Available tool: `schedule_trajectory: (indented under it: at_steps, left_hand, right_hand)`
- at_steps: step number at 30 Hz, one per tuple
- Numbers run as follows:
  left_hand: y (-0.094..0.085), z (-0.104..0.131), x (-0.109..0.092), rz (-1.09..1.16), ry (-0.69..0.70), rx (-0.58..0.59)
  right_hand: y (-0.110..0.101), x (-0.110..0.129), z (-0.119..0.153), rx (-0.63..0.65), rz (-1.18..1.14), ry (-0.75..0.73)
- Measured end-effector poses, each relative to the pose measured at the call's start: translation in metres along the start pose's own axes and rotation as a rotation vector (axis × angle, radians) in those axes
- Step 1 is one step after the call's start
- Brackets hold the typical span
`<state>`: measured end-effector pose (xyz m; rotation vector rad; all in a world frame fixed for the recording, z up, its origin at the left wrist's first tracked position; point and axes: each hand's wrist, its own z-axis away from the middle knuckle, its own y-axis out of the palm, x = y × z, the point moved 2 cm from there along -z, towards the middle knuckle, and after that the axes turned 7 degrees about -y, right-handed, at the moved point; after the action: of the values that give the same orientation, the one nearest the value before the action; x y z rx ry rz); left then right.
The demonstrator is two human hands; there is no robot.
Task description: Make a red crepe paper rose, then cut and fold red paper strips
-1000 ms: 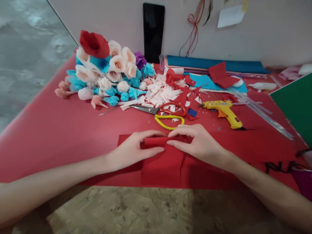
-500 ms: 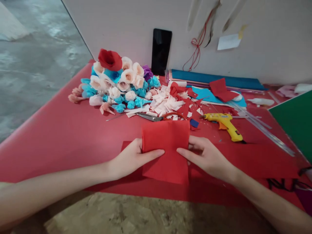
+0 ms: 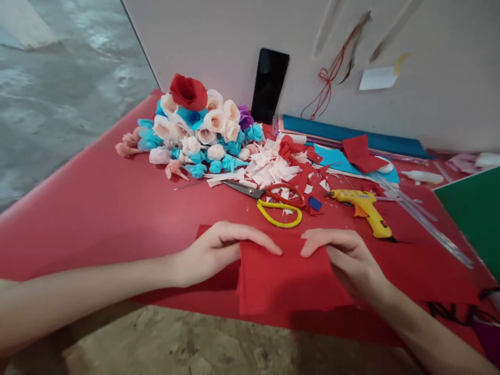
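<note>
A folded sheet of red crepe paper (image 3: 285, 284) is held low over the front of the red table. My left hand (image 3: 219, 252) grips its left side, the index finger lying along the top edge and the thumb behind. On the opposite side my right hand (image 3: 346, 255) pinches it the same way, fingertips on the top edge. Just beyond the paper lie scissors (image 3: 279, 213) with one yellow and one red handle. More red paper (image 3: 425, 271) is spread on the table to the right.
A heap of paper flowers (image 3: 195, 130) stands at the back left, beside pale and red scraps (image 3: 273, 164). A yellow glue gun (image 3: 363, 205) and clear glue sticks (image 3: 429, 224) lie to the right. A black phone (image 3: 269, 86) leans on the wall; a green board (image 3: 472, 213) juts in.
Both hands have lowered and tipped the red paper, fingers now over its top edge. It looks wider and shorter, and the yellow scissor handle has come into view.
</note>
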<state>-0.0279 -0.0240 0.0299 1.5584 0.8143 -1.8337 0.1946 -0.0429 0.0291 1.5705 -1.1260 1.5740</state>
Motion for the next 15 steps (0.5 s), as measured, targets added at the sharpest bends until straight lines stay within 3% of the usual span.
schedule_trajectory:
  at_steps: [3, 8, 15]
  left_hand:
    - [-0.0007, 0.0001, -0.0004, 0.028, 0.029, 0.031]
    - [-0.0008, 0.0011, 0.0052, 0.172, -0.05, 0.055]
    - [-0.0028, 0.0022, 0.0079, 0.141, -0.031, 0.098]
  right_hand:
    - [0.0015, -0.0014, 0.0007, -0.016, -0.03, -0.011]
    - [0.0056, -0.0069, 0.0013, -0.047, -0.042, -0.001]
    - [0.0051, -0.0068, 0.0036, 0.033, 0.027, -0.055]
